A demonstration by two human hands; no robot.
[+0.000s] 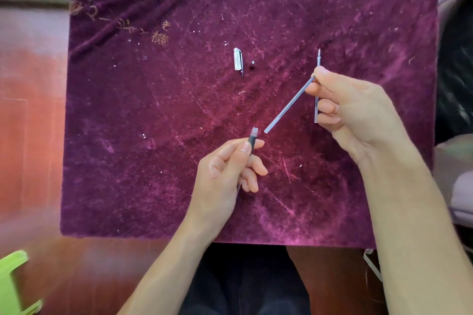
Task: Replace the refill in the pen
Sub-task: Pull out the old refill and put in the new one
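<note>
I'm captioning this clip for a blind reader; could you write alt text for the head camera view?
Over a purple velvet cloth, the right hand holds two thin refills, one angled toward the open threaded end of the pen barrel held by the left hand. A clear pen cap and a small dark tip piece lie on the cloth beyond.

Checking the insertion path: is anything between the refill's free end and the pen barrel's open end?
Nothing: the head view shows only bare purple cloth between refill and pen barrel.
</note>
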